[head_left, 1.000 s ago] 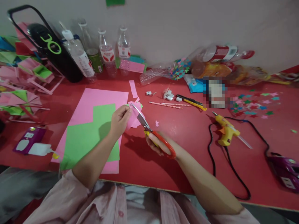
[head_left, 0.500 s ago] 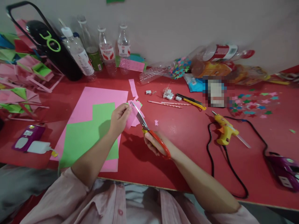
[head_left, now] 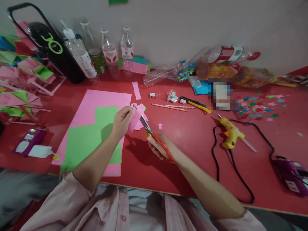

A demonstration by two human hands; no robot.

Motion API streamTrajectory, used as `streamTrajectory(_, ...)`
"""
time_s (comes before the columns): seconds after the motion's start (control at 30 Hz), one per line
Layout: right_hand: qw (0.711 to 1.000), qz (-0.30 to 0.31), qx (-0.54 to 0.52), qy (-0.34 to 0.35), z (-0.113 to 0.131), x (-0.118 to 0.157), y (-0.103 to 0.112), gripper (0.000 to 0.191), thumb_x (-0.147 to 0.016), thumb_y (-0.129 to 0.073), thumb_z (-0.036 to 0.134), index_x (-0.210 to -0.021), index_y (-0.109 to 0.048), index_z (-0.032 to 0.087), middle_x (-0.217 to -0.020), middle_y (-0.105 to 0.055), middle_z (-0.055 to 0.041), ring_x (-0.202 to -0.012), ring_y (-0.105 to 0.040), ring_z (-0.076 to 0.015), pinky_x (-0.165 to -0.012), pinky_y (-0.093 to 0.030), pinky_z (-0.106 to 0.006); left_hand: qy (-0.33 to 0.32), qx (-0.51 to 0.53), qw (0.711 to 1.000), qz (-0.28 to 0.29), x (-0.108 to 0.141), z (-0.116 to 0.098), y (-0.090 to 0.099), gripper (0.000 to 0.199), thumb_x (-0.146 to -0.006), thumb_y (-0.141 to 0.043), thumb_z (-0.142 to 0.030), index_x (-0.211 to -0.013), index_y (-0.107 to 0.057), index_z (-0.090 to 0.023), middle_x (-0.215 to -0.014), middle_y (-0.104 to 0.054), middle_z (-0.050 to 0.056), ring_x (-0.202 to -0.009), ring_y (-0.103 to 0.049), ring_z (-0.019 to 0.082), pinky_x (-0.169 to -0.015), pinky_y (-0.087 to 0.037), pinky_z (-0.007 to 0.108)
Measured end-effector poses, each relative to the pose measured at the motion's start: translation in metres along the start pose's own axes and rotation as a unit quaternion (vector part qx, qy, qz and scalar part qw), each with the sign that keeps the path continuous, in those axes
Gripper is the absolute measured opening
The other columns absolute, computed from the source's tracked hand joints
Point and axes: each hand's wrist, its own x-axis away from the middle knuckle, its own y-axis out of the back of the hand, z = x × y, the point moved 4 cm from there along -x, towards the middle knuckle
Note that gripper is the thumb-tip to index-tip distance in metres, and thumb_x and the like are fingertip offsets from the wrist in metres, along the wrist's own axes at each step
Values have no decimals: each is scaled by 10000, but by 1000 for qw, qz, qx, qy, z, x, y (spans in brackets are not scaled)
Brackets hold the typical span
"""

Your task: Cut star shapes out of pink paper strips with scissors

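Observation:
Between thumb and fingers, my left hand (head_left: pixel 122 122) pinches a piece of pink paper (head_left: pixel 135 119). My right hand (head_left: pixel 157 147) is wrapped round the orange and yellow handles of the scissors (head_left: pixel 163 147). The scissors' blades reach up and left to the pink paper, one blade partly hidden by it. Pink paper scraps (head_left: pixel 142 123) lie just behind the held piece. A small pink star (head_left: pixel 160 126) rests on the red table to the right. Left of my left hand, green paper (head_left: pixel 84 144) lies over a larger pink sheet (head_left: pixel 103 98).
A yellow glue gun (head_left: pixel 231 133) with a black cable lies at the right. Clear bottles (head_left: pixel 109 53) and a black flask (head_left: pixel 57 51) stand at the back left. Pink pencils (head_left: pixel 169 107), a yellow cutter (head_left: pixel 199 106) and paper stars (head_left: pixel 260 107) lie behind my right hand.
The pink paper in my left hand has shifted slightly and now covers part of a scissor blade. My hands are in almost the same place.

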Motion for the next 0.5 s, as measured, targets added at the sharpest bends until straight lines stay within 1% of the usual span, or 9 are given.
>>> streamTrajectory(0.07, 999, -28, -19, 17, 2, 0, 3, 452, -827, -475, 620, -652, -439, 205, -332, -414, 83, -245, -346, -59, -283, -273, -178, 13, 2, 999, 35, -1, 0, -2, 259, -794, -536, -274, -574, -438, -179, -562, -389, -42, -552, -352, 80, -545, -315, 226)
streamTrajectory(0.1, 998, -49, -33, 30, 3, 0, 5, 440, -830, -479, 609, -662, -450, 203, -338, -416, 82, -251, -346, -59, -287, -275, -178, 23, -3, 997, 75, -1, 0, -5, 248, -785, -539, -271, -575, -449, -176, -570, -406, -41, -560, -365, 80, -557, -325, 225)
streamTrajectory(0.13, 995, -72, -49, 44, 4, -1, 8, 432, -830, -482, 604, -673, -460, 202, -343, -418, 83, -255, -342, -58, -289, -276, -179, 39, -10, 991, 131, 0, 0, -9, 230, -776, -545, -272, -583, -471, -172, -578, -425, -40, -565, -376, 78, -565, -331, 225)
streamTrajectory(0.23, 984, -123, -96, 90, 4, -4, 17, 405, -807, -528, 592, -704, -469, 205, -360, -419, 97, -264, -330, -52, -297, -287, -182, 97, -36, 940, 324, 11, 1, -26, 209, -774, -558, -303, -623, -538, -159, -590, -453, -43, -557, -381, 70, -557, -327, 218)
streamTrajectory(0.3, 983, -110, -110, 97, 2, -8, 20, 372, -776, -596, 534, -670, -449, 209, -368, -427, 98, -270, -355, -54, -301, -301, -187, 118, -50, 908, 399, 20, 0, -34, 220, -780, -558, -316, -631, -556, -154, -581, -448, -47, -553, -379, 65, -547, -317, 210)
streamTrajectory(0.37, 987, -80, -110, 85, 0, -10, 20, 287, -740, -649, 426, -676, -489, 196, -398, -490, 83, -282, -399, -58, -302, -306, -186, 129, -58, 888, 438, 26, -1, -37, 224, -777, -569, -326, -637, -574, -152, -575, -457, -46, -556, -392, 64, -548, -319, 205)
streamTrajectory(0.43, 989, -62, -105, 88, 1, -10, 20, 200, -734, -631, 338, -680, -511, 187, -439, -554, 63, -287, -415, -56, -307, -315, -188, 145, -55, 878, 453, 27, 1, -38, 235, -761, -598, -362, -659, -610, -152, -588, -509, -34, -565, -433, 71, -557, -344, 207)
streamTrajectory(0.47, 987, -73, -108, 90, 2, -9, 21, 171, -723, -628, 309, -692, -511, 188, -444, -560, 65, -284, -415, -56, -307, -315, -189, 157, -46, 879, 447, 26, 3, -36, 262, -753, -609, -401, -675, -633, -153, -607, -550, -20, -574, -465, 79, -559, -362, 211)
streamTrajectory(0.5, 983, -92, -120, 100, 3, -9, 22, 156, -714, -628, 293, -709, -509, 193, -437, -554, 75, -279, -409, -57, -315, -329, -194, 169, -27, 890, 422, 22, 6, -34, 310, -746, -610, -458, -694, -656, -156, -638, -598, 0, -596, -510, 94, -569, -389, 217)
